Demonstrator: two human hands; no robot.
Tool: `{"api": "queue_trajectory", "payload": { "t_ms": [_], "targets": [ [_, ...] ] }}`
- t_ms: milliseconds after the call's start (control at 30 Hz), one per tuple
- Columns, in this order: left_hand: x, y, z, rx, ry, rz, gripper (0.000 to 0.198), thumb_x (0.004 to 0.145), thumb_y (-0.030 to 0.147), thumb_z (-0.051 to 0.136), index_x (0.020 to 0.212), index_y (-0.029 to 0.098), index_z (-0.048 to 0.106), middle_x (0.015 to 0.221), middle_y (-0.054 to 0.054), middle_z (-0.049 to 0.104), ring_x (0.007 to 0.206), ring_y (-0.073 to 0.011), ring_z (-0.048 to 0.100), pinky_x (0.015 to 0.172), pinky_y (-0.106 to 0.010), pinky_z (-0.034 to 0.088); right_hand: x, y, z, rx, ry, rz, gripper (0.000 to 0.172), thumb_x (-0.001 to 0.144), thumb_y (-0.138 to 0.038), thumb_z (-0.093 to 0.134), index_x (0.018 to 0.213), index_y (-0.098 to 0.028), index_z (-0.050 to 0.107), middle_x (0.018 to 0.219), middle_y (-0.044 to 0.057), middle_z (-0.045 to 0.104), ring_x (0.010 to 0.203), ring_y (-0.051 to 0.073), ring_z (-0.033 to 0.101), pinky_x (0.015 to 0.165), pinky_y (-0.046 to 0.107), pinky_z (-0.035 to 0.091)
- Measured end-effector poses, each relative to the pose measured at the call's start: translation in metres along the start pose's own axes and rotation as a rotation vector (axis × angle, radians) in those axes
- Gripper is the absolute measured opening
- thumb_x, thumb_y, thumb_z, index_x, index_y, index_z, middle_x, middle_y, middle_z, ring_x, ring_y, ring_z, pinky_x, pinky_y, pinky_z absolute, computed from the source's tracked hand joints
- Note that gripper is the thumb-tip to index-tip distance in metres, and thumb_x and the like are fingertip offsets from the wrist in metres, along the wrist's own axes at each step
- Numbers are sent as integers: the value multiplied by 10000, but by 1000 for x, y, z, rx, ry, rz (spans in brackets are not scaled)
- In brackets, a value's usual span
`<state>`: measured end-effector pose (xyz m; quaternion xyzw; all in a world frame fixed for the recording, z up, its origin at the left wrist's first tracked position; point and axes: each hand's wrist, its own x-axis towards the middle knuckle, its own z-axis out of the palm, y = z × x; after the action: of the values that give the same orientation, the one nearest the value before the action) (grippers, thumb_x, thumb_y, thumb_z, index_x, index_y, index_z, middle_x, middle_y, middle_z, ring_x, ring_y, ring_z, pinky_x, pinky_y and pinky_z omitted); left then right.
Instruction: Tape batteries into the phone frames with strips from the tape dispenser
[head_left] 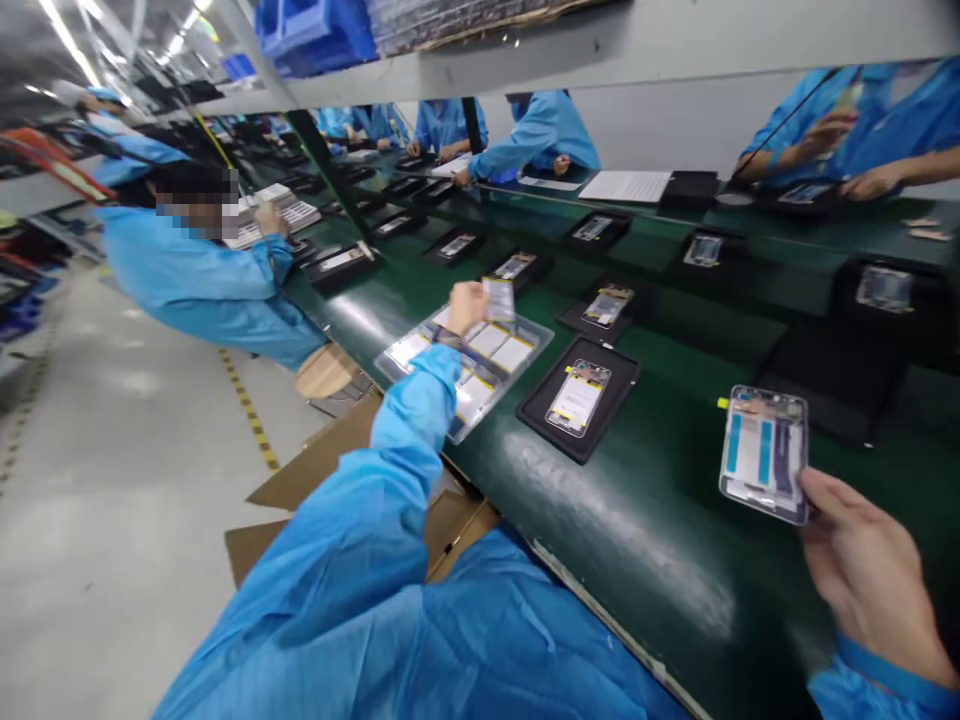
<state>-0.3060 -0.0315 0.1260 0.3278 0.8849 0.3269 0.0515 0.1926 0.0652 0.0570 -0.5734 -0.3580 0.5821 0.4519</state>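
Observation:
Pinched in my left hand (466, 308) is a flat phone battery (499, 300), pale with a yellow edge, lifted over a clear plastic tray (534, 338). More such batteries lie in the tray's compartments. My right hand (862, 560) grips a phone frame (765, 455) by its right edge, above the green bench. Blue strips and a yellow tab show on that frame, and its battery bay looks unfilled. Between my hands a black tray (544, 385) rests on the bench, carrying another phone frame (577, 398) with a white battery in it.
Several black trays with phone frames stand in rows along the green bench (615, 540). A co-worker in blue (187, 270) sits at the left; others work across the bench. An open cardboard box (322, 470) is below the bench edge. A shelf beam (525, 60) crosses overhead.

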Motion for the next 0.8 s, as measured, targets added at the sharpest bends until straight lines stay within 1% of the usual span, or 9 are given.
{"api": "queue_trajectory", "payload": {
  "t_ms": [67,133,167,233,300,367,467,667,800],
  "targets": [
    [-38,24,47,-159,-112,39,204,966,187,540,1063,97,696,861,-58,738,737,-141,689,689,-258,590,-2,21,3,9,-3,44,290,497,-229,852,780,-190,800,868,83,708,637,162,605,444,229,479],
    [-82,54,98,-668,-412,58,217,922,232,593,1059,101,697,865,-89,750,696,-165,687,589,-268,578,-5,36,7,31,3,19,263,496,-239,851,750,-197,797,839,97,706,631,181,608,465,278,481],
    [-105,69,119,-835,-560,50,220,881,238,639,1050,110,699,874,-100,757,691,-174,689,559,-268,569,-7,42,8,46,6,-12,255,505,-254,853,748,-199,795,826,102,708,631,190,612,483,299,483],
    [-146,96,152,-1019,-758,12,240,808,225,707,1026,128,689,857,-100,760,694,-182,696,524,-252,545,-12,50,9,55,-48,-44,281,553,-324,869,793,-202,789,826,91,724,655,204,636,555,329,509],
    [-173,112,170,-1036,-835,-12,269,761,216,749,1005,138,670,803,-73,751,634,-156,671,485,-221,498,-14,56,10,62,-87,-84,343,615,-411,867,864,-196,770,817,60,735,682,204,653,607,327,522],
    [-186,121,181,-1005,-863,-5,296,747,237,770,999,142,648,747,-39,733,534,-116,605,446,-204,442,-14,59,12,98,-118,-82,376,647,-450,874,891,-194,746,814,46,746,684,197,663,624,314,521],
    [-188,125,189,-961,-906,16,337,750,307,789,1000,150,627,694,-11,709,456,-90,532,430,-207,401,-15,61,16,152,-155,-49,419,671,-500,888,907,-198,717,800,37,756,691,203,685,646,312,531],
    [-193,122,184,-857,-964,41,383,784,386,793,1030,153,614,689,-13,708,461,-93,537,460,-217,416,-23,63,21,197,-232,11,486,677,-557,898,936,-210,675,821,42,772,720,226,718,695,338,567],
    [-197,123,186,-872,-928,23,400,756,393,817,1019,149,639,819,-59,745,552,-121,602,458,-232,475,-25,65,23,201,-236,6,495,679,-567,897,942,-211,675,842,45,776,739,224,724,723,337,572]
  ]
}}
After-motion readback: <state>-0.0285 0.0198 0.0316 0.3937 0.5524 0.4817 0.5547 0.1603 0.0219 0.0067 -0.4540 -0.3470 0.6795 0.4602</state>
